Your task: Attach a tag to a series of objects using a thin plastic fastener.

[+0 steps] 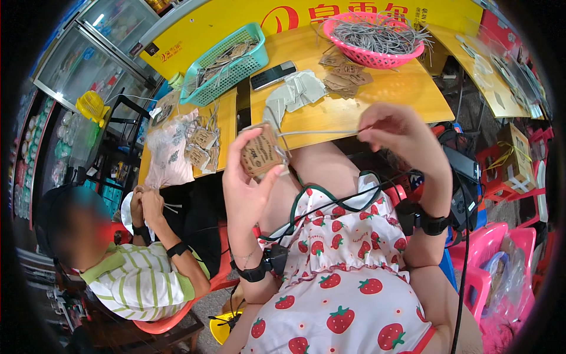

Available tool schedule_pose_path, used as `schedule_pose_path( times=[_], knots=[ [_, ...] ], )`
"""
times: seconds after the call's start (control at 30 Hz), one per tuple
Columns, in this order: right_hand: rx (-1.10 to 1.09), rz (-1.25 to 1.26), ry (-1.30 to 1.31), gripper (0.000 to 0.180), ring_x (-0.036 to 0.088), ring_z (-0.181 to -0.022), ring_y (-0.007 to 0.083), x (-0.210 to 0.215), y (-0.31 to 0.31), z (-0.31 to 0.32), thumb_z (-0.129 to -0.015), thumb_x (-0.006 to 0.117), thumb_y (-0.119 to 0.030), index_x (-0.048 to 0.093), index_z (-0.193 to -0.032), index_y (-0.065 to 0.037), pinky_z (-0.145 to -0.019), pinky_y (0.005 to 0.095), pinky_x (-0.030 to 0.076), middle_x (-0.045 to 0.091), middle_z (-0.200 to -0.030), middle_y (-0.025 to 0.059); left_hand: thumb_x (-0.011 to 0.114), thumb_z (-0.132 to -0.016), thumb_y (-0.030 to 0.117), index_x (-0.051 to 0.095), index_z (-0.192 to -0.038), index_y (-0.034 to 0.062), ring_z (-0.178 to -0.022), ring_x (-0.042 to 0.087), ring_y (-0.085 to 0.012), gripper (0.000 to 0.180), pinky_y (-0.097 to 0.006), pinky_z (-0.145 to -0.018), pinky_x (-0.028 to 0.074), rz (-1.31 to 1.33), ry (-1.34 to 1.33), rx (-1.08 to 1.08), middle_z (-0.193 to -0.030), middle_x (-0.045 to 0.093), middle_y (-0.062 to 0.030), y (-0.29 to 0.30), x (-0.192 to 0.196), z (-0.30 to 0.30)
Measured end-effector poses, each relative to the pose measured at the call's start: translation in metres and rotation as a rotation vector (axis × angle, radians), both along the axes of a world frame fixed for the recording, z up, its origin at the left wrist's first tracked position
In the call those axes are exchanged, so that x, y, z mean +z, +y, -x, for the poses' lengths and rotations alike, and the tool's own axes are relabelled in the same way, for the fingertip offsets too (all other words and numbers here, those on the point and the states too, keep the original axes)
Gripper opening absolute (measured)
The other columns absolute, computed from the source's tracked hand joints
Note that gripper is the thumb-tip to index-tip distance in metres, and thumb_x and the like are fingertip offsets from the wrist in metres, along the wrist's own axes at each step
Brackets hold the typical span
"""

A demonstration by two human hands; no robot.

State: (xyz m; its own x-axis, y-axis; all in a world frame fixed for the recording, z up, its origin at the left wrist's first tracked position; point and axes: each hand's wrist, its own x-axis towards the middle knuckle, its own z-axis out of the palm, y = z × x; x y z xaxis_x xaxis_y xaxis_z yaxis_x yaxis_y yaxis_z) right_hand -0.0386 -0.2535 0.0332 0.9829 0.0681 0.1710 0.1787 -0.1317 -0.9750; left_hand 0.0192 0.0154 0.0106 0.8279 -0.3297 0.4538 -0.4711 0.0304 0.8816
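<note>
My left hand (243, 197) grips a small stack of square brown cardboard tags (260, 152) with dark print, thumb on one side and fingers on the other. A thin grey cord (324, 132) runs from the tags to the right, stretched nearly straight, and a loop of it stands above them. At its far end, my right hand (396, 127) pinches the cord between thumb and fingertips. Both hands are raised over my lap, by the near edge of the yellow table (407, 97). Whether the cord passes through holes in the tags is hard to see.
On the table lie grey-white cards (298, 89), brown tags (348, 79), a black phone-like device (273, 75), a green basket (236, 72) and a pink basket (377, 59) of grey cords (374, 38). At left, a seated co-worker (141, 265) works beside corded tags (200, 140).
</note>
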Motion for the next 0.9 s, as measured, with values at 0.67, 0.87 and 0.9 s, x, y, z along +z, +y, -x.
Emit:
schedule_pose_path(
  times=[0.67,0.87,0.9],
  knots=[
    [-0.114,-0.21,-0.515,0.016,0.061,-0.086,0.0196,0.019,0.04,0.008,-0.08,0.06,0.01,0.06,-0.095,0.004,-0.078,0.0292,0.049,0.06,-0.093,0.01,0.07,-0.07,-0.014,0.019,-0.145,0.0095,-0.111,0.057,-0.0238,0.094,-0.036,-0.092,0.05,0.115,0.186,-0.158,-0.127,0.049,-0.0153,-0.024,-0.003,0.016],
    [-0.241,0.218,-0.505,0.021,0.061,-0.076,0.024,0.008,0.068,-0.001,-0.075,0.062,0.01,0.062,-0.094,0.002,-0.066,0.0303,0.051,0.059,-0.085,0.0119,0.068,-0.069,-0.015,0.026,-0.143,0.0063,-0.11,0.057,-0.0213,0.088,-0.033,-0.092,0.05,-0.022,0.088,-0.095,-0.126,0.049,-0.0133,-0.031,-0.001,0.023],
    [-0.251,0.229,-0.527,0.018,0.062,-0.072,0.0248,0.007,0.069,-0.003,-0.074,0.061,0.01,0.062,-0.09,0.002,-0.061,0.0311,0.054,0.059,-0.085,0.0126,0.068,-0.069,-0.015,0.029,-0.14,0.0052,-0.109,0.057,-0.0201,0.084,-0.033,-0.092,0.05,-0.036,0.067,-0.051,-0.125,0.049,-0.0125,-0.032,-0.001,0.024]
  ],
)
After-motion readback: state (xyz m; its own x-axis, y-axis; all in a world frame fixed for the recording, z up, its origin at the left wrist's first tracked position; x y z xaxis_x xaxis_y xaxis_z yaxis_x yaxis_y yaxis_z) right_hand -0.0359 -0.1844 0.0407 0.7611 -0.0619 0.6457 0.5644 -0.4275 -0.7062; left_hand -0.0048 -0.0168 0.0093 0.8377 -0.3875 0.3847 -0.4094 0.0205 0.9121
